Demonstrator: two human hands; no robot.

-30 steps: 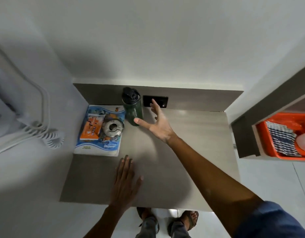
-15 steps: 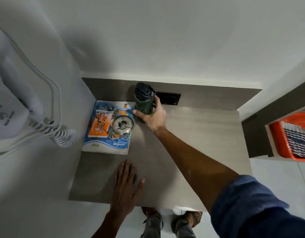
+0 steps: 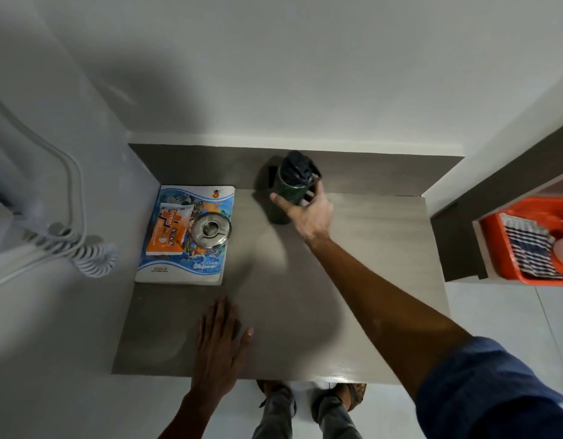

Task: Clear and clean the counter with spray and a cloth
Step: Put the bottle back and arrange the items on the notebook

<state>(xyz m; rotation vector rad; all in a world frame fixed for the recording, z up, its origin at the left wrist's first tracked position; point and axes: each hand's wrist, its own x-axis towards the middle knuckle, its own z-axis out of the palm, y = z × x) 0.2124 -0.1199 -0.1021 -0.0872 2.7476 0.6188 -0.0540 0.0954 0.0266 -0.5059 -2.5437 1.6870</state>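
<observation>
At centre left of the frame the metal ashtray [image 3: 211, 230] sits loose on the notebook [image 3: 183, 234]. Your left hand [image 3: 221, 345] lies flat on the counter [image 3: 353, 280]; your right hand [image 3: 310, 213] grips the bottle [image 3: 288, 193] top centre. Swing wide and you could clip it.

Beside the white wall [image 3: 305, 74] — a coiled cord [image 3: 80, 251] at left, an orange basket [image 3: 508, 274] holding striped cloth [image 3: 527, 248] at right.

Dim, soft shadows — edges warped, bottle [image 3: 288, 191] perhaps motion-blurred.
</observation>
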